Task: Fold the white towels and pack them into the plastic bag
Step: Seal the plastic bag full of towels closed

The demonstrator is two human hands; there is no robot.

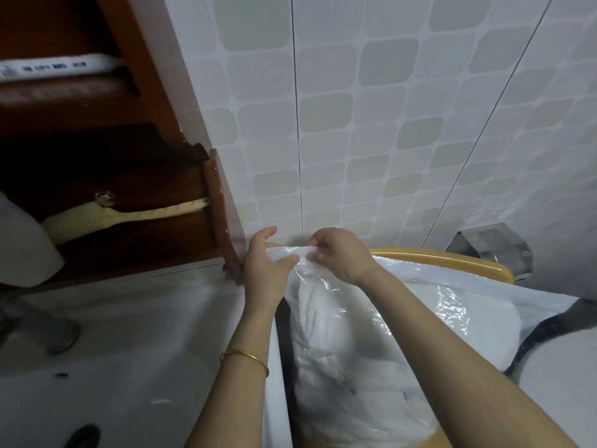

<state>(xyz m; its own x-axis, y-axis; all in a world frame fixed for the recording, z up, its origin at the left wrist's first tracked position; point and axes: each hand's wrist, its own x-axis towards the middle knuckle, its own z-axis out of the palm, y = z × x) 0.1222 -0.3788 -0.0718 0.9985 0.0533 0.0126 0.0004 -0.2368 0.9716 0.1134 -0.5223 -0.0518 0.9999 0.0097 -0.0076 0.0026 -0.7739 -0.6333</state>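
At the far left a dark brown wooden shelf unit (155, 92) is fixed to the wall, with a rolled white cloth with a printed band (58, 67) on its upper shelf and a limp cream-yellow cloth (129, 215) draped across the lower one; a white rounded roll (22, 247) shows at the frame's edge. Below it lies a white ceramic sink basin (129, 334) with the base of a chrome tap (51, 331) at its left. Just right of the basin, the left hand (265, 273), its wrist ringed by a thin gold bangle (244, 358), grips the gathered top edge of a thin, crinkled, see-through plastic bag (429, 305). The right hand (339, 257), close beside the left, pinches the same edge between thumb and curled fingers. The bag hangs below both hands, between the forearms, and is bulging with folded white towels (323, 350) packed inside. Behind the bag runs a curved orange-yellow plastic rim (452, 258); what the bag rests on is hidden. Further right a shiny metal holder (494, 250) is mounted on the pale, square-patterned tiled wall (387, 124).
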